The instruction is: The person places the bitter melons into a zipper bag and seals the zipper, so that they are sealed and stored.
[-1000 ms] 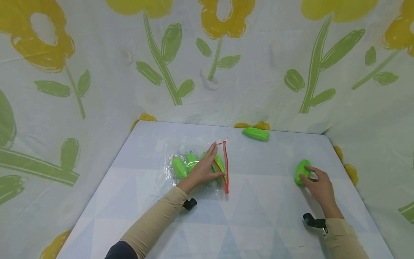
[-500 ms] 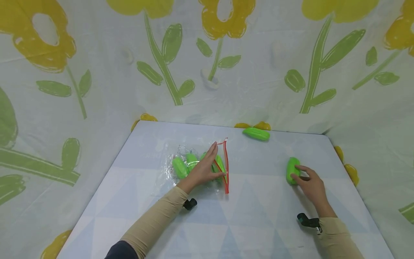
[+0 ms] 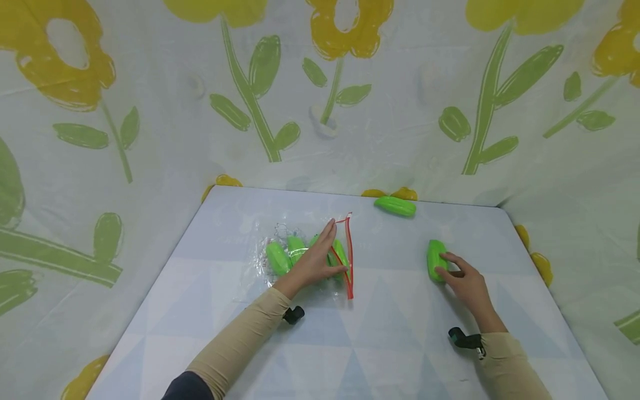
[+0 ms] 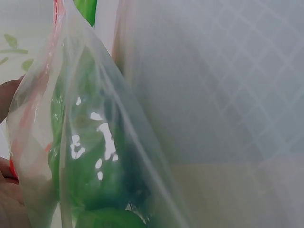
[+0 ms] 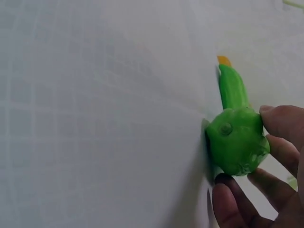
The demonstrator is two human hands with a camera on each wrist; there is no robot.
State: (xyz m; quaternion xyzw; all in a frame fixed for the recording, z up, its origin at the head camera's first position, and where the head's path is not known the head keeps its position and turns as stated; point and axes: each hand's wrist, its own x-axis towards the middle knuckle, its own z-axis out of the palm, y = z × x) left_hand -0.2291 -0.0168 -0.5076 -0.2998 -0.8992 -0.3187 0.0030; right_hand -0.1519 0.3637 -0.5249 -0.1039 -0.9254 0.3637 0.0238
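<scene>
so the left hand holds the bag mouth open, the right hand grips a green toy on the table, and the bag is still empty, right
Not quite: the bag is not empty. The head view shows several green toys already inside it. The rest holds: the left hand holds the mouth open and the right hand grips a green toy on the table.

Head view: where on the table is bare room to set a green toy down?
Bare: the near strip of the pale table between both sleeves, and the gap between the clear red-zip plastic bag and the right hand. Crowded: around the bag under the left hand.
</scene>
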